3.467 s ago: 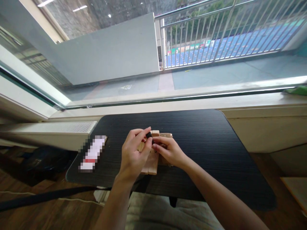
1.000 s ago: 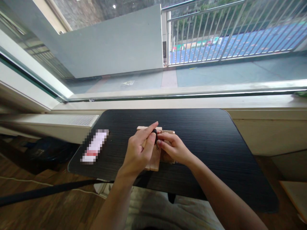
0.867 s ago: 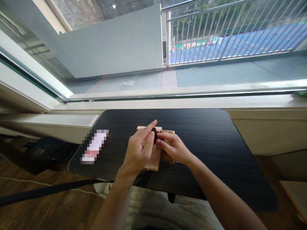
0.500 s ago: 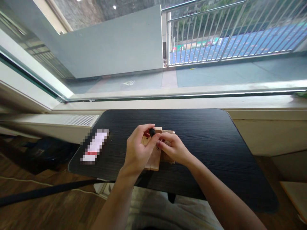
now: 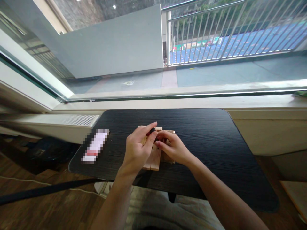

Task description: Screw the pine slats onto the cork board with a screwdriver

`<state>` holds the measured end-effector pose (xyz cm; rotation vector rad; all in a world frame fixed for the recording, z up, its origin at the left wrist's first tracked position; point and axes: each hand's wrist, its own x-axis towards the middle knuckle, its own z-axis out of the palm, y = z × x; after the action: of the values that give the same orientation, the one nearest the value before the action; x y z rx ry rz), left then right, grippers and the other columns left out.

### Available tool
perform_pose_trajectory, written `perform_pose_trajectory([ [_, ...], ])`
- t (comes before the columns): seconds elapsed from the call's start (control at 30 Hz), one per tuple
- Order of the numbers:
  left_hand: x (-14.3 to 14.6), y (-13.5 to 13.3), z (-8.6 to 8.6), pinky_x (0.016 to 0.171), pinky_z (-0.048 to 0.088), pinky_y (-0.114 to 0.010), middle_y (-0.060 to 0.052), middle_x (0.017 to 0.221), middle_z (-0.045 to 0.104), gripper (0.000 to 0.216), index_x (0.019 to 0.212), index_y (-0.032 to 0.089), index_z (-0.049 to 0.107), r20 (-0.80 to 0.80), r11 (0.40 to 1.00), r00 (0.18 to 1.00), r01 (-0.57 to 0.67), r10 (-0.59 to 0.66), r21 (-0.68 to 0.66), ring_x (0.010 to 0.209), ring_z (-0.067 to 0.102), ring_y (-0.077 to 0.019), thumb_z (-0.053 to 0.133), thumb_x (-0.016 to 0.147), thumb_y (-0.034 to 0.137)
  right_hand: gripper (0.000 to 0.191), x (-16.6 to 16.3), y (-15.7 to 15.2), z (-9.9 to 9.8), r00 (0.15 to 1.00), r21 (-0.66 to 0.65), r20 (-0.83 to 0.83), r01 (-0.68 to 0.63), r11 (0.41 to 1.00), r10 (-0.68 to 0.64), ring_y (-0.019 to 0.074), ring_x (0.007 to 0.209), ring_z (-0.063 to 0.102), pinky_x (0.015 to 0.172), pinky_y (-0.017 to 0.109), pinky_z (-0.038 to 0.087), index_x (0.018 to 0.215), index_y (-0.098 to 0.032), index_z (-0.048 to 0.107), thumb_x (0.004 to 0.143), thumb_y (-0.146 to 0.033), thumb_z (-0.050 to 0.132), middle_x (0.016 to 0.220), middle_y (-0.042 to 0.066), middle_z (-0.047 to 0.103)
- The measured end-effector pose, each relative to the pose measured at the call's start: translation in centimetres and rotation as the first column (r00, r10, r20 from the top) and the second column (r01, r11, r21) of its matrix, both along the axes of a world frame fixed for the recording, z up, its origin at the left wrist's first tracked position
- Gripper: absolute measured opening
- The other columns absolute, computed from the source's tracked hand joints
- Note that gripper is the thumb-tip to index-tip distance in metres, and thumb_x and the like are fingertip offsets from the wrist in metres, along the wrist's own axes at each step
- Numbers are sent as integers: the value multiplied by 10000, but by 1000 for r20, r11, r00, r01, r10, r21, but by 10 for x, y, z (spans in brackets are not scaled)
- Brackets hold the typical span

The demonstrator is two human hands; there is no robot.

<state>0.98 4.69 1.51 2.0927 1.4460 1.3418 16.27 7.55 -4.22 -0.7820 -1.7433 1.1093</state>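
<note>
My left hand [image 5: 139, 143] is closed, thumb and fingers pinching a small black-and-red thing [image 5: 153, 130] that looks like a short screwdriver handle; its lower end is hidden. My right hand [image 5: 174, 146] meets it at the fingertips, the fingers curled and pinched near the lower end of the black-and-red thing. What they hold is covered. Beneath both hands, light wooden pieces [image 5: 155, 159] with small dark holes rest on the black table, partly hidden. A small wooden block [image 5: 158, 128] shows just beyond my fingers.
The black table [image 5: 206, 131] has rounded corners and stands against a windowsill [image 5: 182, 103]. A blurred-out white and red item [image 5: 95, 147] lies at its left side. A radiator [image 5: 79, 120] is left of the table, with a dark bag [image 5: 50, 156] on the floor below.
My left hand has turned slightly around the black-and-red thing, its index finger now stretched further over the top. The right fingers have shifted a little; the wooden pieces appear slightly moved to the left.
</note>
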Motion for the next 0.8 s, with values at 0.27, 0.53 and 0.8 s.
perform_pose_trajectory([
  [0.27,-3,-1,1,775,533,-265,-57,954,734,310,1229,198,681,-68,999,998,-12,9,-31,845,670,-165,539,963,271,232,2,2,-5,999,0,-45,-20,1000,20,217,1005,671,881,366,524,1083,-205,711,907,-239,563,1071,76,748],
  [0.53,-2,-2,3,898,516,-318,-80,1101,734,350,1295,182,627,-96,995,992,74,-80,-70,967,671,-187,478,987,254,260,1,3,-9,996,-29,-90,-32,999,29,237,1119,652,980,411,501,1113,-205,727,896,-269,599,1201,98,720],
  [0.8,0,-3,-3,860,537,-294,-63,1041,713,327,1247,183,641,-83,993,995,66,-57,100,931,661,-165,508,949,210,218,7,3,0,998,58,5,-60,997,60,212,939,682,855,361,522,1057,-183,743,915,-243,589,1029,86,760],
])
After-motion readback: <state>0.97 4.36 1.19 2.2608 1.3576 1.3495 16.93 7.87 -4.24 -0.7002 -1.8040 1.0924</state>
